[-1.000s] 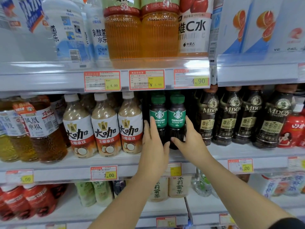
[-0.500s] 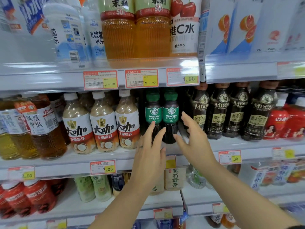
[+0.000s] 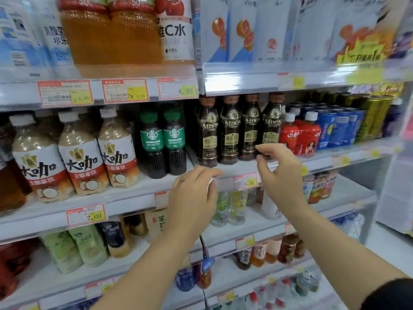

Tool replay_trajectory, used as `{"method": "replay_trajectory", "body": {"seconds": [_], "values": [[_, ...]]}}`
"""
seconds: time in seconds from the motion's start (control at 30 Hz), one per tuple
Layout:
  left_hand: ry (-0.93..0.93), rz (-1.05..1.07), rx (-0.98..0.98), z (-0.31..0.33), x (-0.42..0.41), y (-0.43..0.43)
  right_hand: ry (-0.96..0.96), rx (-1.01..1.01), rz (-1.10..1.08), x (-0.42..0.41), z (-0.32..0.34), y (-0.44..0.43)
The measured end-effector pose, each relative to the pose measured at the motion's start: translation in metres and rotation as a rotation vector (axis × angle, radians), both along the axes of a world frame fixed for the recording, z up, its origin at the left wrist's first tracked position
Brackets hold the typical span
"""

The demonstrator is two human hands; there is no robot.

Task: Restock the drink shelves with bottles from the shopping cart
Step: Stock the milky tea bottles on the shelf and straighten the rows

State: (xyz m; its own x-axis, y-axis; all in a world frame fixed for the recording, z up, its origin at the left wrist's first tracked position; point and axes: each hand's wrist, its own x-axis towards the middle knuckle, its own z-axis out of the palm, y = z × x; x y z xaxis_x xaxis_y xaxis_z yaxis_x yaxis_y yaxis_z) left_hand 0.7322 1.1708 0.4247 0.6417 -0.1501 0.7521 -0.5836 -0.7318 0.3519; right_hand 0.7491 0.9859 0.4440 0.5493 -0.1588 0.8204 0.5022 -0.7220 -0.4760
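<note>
Front row shows three latte bottles (image 3: pixel 78 153), two Americano bottles (image 3: pixel 152 142), four MDOY bottles (image 3: pixel 231 135)

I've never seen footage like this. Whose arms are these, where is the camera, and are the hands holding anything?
There is no machine here. The two bare arms belong to a person, and the single camera sits on that person's head, looking forward and down, so you see roughly what they see.

The left hand and the right hand hover in front of the pale grey middle shelf. Their fingers are loosely bent and they hold nothing.

On that shelf stand two dark coffee bottles with green caps and green labels. Milky-brown bottles with white caps are to their left, and four dark brown coffee bottles with gold labels are to their right. Red-and-yellow price tags line the shelf edges. The shopping cart is not in view.
</note>
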Motion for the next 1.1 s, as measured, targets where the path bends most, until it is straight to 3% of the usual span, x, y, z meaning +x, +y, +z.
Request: {"method": "replay_trajectory", "body": {"seconds": [0.2,0.4,0.6,0.77,1.1], "values": [[-0.005,0.033,0.080,0.024,0.035,-0.058,0.090,-0.003,-0.084,0.038,0.028,-0.062],[-0.122,0.225,0.138,0.041,0.093,-0.117,0.137,-0.174,-0.030,0.090,0.045,-0.111],[-0.227,0.508,0.446,0.051,0.130,-0.140,0.133,-0.448,-0.001,0.126,0.047,-0.128],[-0.230,0.593,0.623,0.064,0.149,-0.143,0.161,-0.572,-0.011,0.134,0.052,-0.136],[-0.119,0.638,0.607,0.066,0.159,-0.150,0.115,-0.577,0.081,0.142,0.055,-0.142]]}}
